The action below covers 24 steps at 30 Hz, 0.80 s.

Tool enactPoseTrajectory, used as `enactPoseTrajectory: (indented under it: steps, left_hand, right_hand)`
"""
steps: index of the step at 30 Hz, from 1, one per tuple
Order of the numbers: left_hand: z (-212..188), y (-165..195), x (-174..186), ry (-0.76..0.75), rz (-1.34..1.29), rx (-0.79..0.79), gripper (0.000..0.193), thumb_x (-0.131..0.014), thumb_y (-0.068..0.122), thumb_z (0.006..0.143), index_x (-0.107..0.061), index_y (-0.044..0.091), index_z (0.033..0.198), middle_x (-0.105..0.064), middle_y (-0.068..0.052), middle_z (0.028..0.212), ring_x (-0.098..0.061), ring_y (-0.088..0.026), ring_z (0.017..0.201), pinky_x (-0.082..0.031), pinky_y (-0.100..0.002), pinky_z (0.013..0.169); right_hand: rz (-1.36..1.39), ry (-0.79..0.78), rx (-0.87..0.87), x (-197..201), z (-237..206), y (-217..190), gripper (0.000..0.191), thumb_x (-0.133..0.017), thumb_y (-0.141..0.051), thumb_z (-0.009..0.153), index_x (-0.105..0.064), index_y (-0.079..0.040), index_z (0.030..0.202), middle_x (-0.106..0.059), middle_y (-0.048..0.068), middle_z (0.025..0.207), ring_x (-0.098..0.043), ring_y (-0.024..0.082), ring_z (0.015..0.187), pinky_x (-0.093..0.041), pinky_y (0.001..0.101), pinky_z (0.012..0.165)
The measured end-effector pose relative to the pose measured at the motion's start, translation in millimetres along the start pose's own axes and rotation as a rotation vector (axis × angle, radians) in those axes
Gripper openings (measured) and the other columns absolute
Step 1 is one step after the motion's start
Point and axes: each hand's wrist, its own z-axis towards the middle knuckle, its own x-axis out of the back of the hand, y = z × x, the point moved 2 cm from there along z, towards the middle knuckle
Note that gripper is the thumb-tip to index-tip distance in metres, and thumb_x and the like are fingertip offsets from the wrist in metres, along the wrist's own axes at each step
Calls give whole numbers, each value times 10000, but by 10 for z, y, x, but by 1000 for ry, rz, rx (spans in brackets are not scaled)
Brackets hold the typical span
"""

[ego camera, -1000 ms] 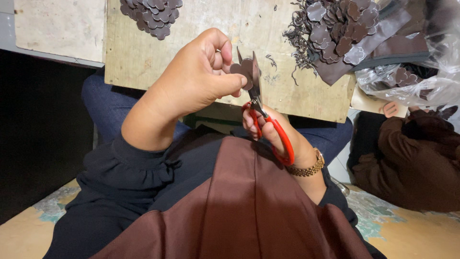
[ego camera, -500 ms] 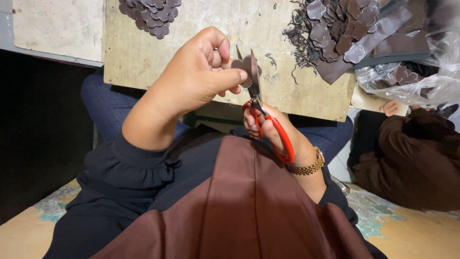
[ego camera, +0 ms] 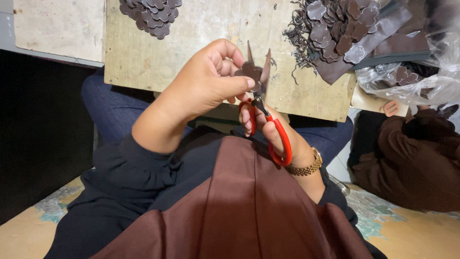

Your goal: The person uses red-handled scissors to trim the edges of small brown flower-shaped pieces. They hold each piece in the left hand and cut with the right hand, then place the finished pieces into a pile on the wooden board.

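Nearest the camera, a brown cloth (ego camera: 239,211) drapes over the lap, with dark sleeves on either side of it. Just beyond the cloth's top edge, the right hand (ego camera: 282,139) is closed through the red loops of a pair of scissors (ego camera: 262,110), a gold watch (ego camera: 309,165) on its wrist. The scissors point up and away from the cloth, their two blades parted in a narrow V.

Above and to the left of the scissor handles, the left hand (ego camera: 206,84) is closed in a pinch, thumb and fingertips clamped on a small brown flower-shaped piece (ego camera: 251,72). That piece sits at the tips of the left fingers, right of the hand's palm, and lies between the open blades close to where they cross, touching or all but touching them. Whether the blades are biting its edge cannot be told.

Farther than the scissors lies a worn wooden board (ego camera: 201,29), resting across the knees. On its far left edge, up and left of the scissors, is a small pile of cut flower shapes (ego camera: 151,14). Up and right of the scissors sits a heap of brown pieces and thread-like trimmings (ego camera: 335,33), with a clear plastic bag (ego camera: 421,79) just right of it. Below that bag, well right of the scissors, is another person's brown sleeve (ego camera: 412,158).
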Motion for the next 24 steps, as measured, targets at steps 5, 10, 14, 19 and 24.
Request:
enactPoseTrajectory:
  steps: [5, 10, 14, 19, 24]
  left_hand:
    - [-3, -43, -29, 9, -71, 45, 187, -712, 56, 940, -573, 20, 1059, -721, -58, 857, -697, -89, 724, -533, -201, 603]
    - [-10, -52, -41, 38, -152, 75, 146, -714, 62, 939, -603, 28, 1027, -715, -52, 860, -675, -76, 702, -556, -207, 618]
    - [-12, -49, -28, 46, -168, 79, 149, -715, 51, 931, -602, 29, 1025, -718, -48, 864, -673, -77, 694, -560, -208, 613]
    - [-3, -75, -36, 40, -160, 65, 148, -714, 49, 936, -607, 28, 1036, -714, -43, 867, -673, -76, 704, -547, -209, 618]
    - [8, -122, -68, 36, -138, 82, 162, -708, 66, 940, -615, 29, 1067, -722, -57, 882, -665, -73, 720, -536, -211, 634]
  right_hand:
    - [-9, 15, 15, -29, -33, -60, 858, -508, -709, 1019, -403, -2, 1494, -500, 39, 1170, -476, 140, 994, -467, 306, 932]
    - [54, -10, 9, -14, -39, -80, 867, -532, -714, 995, -396, -11, 1484, -490, 42, 1196, -473, 144, 1012, -454, 304, 915]
    - [-2, -31, 29, -1, -29, -59, 787, -511, -703, 1032, -470, -8, 1398, -494, 37, 1149, -474, 137, 982, -455, 291, 899]
    - [13, 65, 6, -2, -10, -6, 822, -493, -688, 1031, -429, -8, 1488, -484, 30, 1061, -440, 117, 888, -437, 267, 814]
    - [14, 64, 29, -18, 6, -3, 796, -483, -684, 1039, -425, -13, 1463, -485, 32, 1070, -448, 122, 907, -438, 268, 827]
